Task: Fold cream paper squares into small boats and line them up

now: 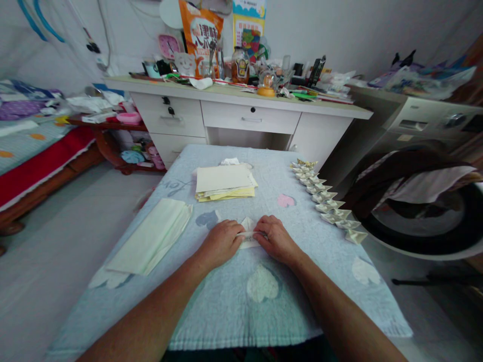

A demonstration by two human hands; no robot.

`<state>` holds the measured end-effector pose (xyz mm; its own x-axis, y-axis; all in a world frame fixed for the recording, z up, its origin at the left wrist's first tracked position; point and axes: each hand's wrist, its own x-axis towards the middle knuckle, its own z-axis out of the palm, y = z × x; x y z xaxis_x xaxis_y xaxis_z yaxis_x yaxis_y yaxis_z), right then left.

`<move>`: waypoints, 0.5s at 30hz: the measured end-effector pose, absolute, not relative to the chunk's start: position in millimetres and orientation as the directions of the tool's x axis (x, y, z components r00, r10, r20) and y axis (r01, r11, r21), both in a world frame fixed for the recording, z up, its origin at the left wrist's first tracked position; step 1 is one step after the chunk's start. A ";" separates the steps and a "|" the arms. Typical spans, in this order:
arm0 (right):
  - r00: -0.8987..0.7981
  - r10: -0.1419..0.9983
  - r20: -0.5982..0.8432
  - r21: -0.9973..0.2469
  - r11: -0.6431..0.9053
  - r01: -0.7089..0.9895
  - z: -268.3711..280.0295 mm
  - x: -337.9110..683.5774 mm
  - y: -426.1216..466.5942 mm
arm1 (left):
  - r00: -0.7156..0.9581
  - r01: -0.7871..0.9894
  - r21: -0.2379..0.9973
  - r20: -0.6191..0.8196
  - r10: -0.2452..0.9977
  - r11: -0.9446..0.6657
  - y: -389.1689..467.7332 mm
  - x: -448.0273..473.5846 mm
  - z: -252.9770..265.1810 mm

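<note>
Between my two hands a small folded sheet of paper (248,241) lies on the cloth-covered table, with a pointed flap standing up at its far side. My left hand (223,242) grips its left end, fingers curled and pressed together. At the right end my right hand (276,238) pinches the paper the same way. Parts of the sheet are hidden under the fingers. Beyond the hands sits a stack of cream and yellow paper (222,180). A pile of long pale sheets (153,235) rests to the left. Several folded paper boats (330,206) form a row along the right edge.
The table wears a light blue cloth (211,311) with heart patterns. Behind it stands a white desk (251,116) crowded with a jar (240,65), an orange snack bag (202,37) and a pink clock (169,46). A washing machine (422,118) with its door open is at right, a bed (41,156) at left.
</note>
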<state>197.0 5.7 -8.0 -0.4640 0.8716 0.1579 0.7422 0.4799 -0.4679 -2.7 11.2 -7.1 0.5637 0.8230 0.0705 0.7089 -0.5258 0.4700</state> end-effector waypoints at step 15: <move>-0.257 0.963 0.085 -0.454 0.267 0.850 -13.5 199.9 13.1 | 0.417 0.834 0.375 0.055 0.907 -0.406 12.0 -3.1 -12.5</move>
